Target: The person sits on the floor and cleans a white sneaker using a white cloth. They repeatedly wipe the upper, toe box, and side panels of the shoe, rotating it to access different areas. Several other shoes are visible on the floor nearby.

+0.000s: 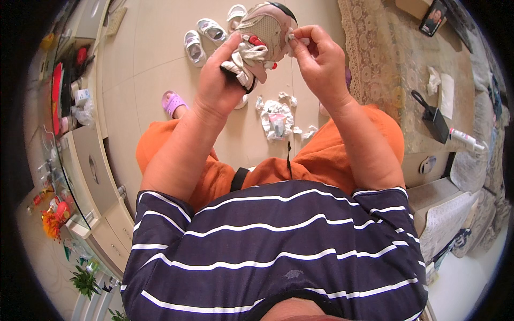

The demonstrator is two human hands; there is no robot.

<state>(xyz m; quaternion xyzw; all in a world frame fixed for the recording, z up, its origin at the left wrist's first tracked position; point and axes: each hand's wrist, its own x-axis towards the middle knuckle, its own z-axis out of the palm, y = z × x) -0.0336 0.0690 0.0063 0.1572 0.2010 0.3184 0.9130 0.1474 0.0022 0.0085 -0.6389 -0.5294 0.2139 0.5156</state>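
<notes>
My left hand (219, 80) holds a pink and beige sneaker (267, 30) with white laces and red beads, up in front of me over the floor. At the shoe's side, my right hand (321, 60) pinches a small white wad (290, 36) that looks like tissue and touches the upper. Below on the floor, between my knees, lie crumpled white tissues (269, 108) around a pink-and-clear packet (277, 122). My left fingers are partly hidden by the shoe.
Several white shoes (195, 48) stand on the tiled floor (156, 48) ahead. My foot wears a purple clog (173, 102). At right, a lace-covered table (377, 80) bears a phone (433, 18), a black box (435, 124) and a white bottle (466, 139). Cabinets (90, 160) line the left.
</notes>
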